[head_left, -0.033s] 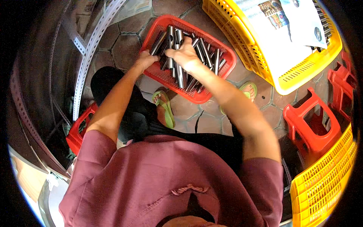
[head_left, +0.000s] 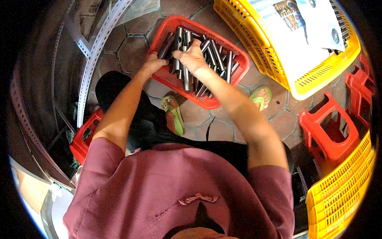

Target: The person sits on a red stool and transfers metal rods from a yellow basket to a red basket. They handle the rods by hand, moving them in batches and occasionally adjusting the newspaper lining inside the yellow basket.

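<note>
Two bare hands are at the red basket (head_left: pixel 203 103), which stands on the tiled floor and carries a loose heap of shiny metal rods (head_left: pixel 217 55). The left hand (head_left: pixel 153 64) is at the basket's left edge, thumb lying inward over the rim. Further right, the right hand (head_left: pixel 192 59) reaches over the near edge into the heap left of centre, thumb and fingers moderately apart around a rod or two; one rod (head_left: pixel 186 77) slants out from under the palm toward the near edge.

The step in hand looks like sorting through or taking hold of rods. The next move would call for a snug grip, with the rod worked free of those crossing it toward the right edge.

Hidden, from the left: the left fingertips, so whether they clasp the rim or a rod I cannot tell; the right fingertips, so a firm hold is unconfirmed; the heap's lower layers; and, in the yellow crate (head_left: pixel 295 88), most contents, beneath a printed sheet (head_left: pixel 274 18). The crate's far side is cut off.
</note>
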Demonstrator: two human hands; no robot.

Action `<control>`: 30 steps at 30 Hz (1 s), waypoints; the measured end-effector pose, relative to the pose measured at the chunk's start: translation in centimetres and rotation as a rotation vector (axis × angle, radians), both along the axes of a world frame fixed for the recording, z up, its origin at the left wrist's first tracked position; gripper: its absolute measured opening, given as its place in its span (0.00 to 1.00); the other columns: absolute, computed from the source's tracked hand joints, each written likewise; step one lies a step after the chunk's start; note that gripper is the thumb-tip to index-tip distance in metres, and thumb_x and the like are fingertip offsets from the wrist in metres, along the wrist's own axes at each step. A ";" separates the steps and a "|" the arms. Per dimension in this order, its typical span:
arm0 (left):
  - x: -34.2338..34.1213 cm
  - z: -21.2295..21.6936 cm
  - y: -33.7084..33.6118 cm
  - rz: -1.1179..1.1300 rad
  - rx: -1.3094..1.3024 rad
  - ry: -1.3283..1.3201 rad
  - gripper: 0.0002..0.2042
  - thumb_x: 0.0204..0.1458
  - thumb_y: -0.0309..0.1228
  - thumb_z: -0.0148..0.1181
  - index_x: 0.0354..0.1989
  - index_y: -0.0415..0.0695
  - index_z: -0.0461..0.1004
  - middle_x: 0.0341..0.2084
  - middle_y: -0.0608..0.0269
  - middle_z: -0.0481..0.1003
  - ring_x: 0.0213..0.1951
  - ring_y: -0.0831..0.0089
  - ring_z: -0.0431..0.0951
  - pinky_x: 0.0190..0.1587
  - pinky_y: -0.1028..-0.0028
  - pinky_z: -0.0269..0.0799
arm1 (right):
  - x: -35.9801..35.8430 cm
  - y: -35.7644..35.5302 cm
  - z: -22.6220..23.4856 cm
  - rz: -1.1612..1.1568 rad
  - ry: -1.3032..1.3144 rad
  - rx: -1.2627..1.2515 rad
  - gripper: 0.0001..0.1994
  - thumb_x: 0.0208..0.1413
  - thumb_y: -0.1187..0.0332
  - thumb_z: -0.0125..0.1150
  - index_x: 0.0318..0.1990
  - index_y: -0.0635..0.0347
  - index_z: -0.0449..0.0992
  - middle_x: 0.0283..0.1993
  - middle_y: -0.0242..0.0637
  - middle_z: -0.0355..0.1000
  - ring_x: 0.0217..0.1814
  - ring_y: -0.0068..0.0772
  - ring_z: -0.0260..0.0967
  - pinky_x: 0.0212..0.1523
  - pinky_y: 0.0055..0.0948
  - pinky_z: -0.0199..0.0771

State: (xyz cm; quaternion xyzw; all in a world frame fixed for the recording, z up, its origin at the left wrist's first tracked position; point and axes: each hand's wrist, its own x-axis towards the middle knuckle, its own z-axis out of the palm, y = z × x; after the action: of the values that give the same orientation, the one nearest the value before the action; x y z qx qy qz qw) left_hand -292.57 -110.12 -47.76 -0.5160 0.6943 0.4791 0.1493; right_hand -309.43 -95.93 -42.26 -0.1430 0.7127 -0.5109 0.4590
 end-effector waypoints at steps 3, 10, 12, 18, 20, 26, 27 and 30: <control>-0.4 -0.6 0.0 0.037 -0.124 -0.048 0.27 0.49 0.35 0.59 0.57 0.35 0.68 0.52 0.43 0.73 0.55 0.53 0.72 0.58 0.64 0.64 | 2.0 -2.1 -2.3 -0.088 -0.131 0.118 0.36 0.40 0.61 0.70 0.49 0.74 0.53 0.38 0.60 0.73 0.45 0.53 0.75 0.50 0.36 0.72; -1.5 2.4 4.4 0.026 -0.317 0.190 0.29 0.63 0.49 0.35 0.60 0.39 0.67 0.59 0.41 0.66 0.61 0.47 0.64 0.63 0.59 0.56 | 6.2 -3.4 -4.7 -0.241 0.080 0.250 0.38 0.40 0.59 0.70 0.49 0.75 0.52 0.45 0.65 0.69 0.49 0.62 0.70 0.53 0.43 0.70; -1.3 2.7 5.5 0.004 -0.287 0.260 0.29 0.64 0.51 0.33 0.59 0.40 0.68 0.56 0.42 0.67 0.61 0.47 0.63 0.65 0.58 0.53 | 7.1 -3.9 -4.9 -0.289 0.151 0.250 0.34 0.45 0.61 0.67 0.50 0.78 0.55 0.47 0.67 0.67 0.52 0.60 0.69 0.56 0.41 0.67; -0.8 0.0 3.4 -0.295 -0.499 0.044 0.29 0.61 0.50 0.45 0.64 0.42 0.60 0.63 0.43 0.60 0.63 0.45 0.61 0.63 0.55 0.58 | 5.9 -4.1 -4.9 -0.219 0.000 0.233 0.28 0.50 0.68 0.60 0.52 0.78 0.54 0.51 0.69 0.62 0.58 0.65 0.60 0.61 0.45 0.62; -0.6 -0.7 3.2 -0.365 -0.560 0.048 0.30 0.60 0.49 0.48 0.65 0.43 0.59 0.65 0.44 0.57 0.63 0.44 0.60 0.63 0.55 0.59 | 5.0 -3.2 -4.3 -0.141 0.057 0.275 0.28 0.49 0.69 0.60 0.51 0.78 0.54 0.51 0.68 0.62 0.57 0.65 0.61 0.60 0.44 0.64; -2.6 3.0 4.4 -0.452 -0.557 -0.167 0.36 0.57 0.54 0.51 0.69 0.45 0.52 0.69 0.44 0.48 0.69 0.47 0.50 0.66 0.42 0.45 | 2.0 -0.8 -2.0 0.212 0.231 0.320 0.26 0.49 0.67 0.61 0.50 0.81 0.65 0.49 0.70 0.70 0.56 0.61 0.70 0.55 0.41 0.71; -2.6 3.2 5.2 -0.511 -0.559 -0.215 0.38 0.55 0.54 0.53 0.69 0.45 0.51 0.69 0.45 0.47 0.69 0.48 0.49 0.66 0.41 0.45 | 1.2 -0.7 -1.4 0.359 0.211 0.293 0.25 0.49 0.66 0.61 0.50 0.79 0.67 0.47 0.68 0.71 0.55 0.59 0.70 0.55 0.41 0.71; -3.1 2.1 6.4 -0.559 -0.545 -0.258 0.40 0.51 0.45 0.60 0.70 0.46 0.49 0.69 0.49 0.45 0.70 0.50 0.46 0.66 0.41 0.46 | -2.0 -0.6 4.7 0.774 0.336 0.064 0.19 0.50 0.64 0.60 0.46 0.69 0.74 0.42 0.60 0.75 0.51 0.54 0.74 0.50 0.40 0.73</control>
State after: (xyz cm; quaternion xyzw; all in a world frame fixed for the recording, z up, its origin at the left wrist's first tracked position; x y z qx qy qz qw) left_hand -295.72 -103.68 -45.66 -0.3840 0.8847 0.1501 0.2175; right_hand -311.44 -96.54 -37.59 -0.4673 0.6866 -0.2480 0.4987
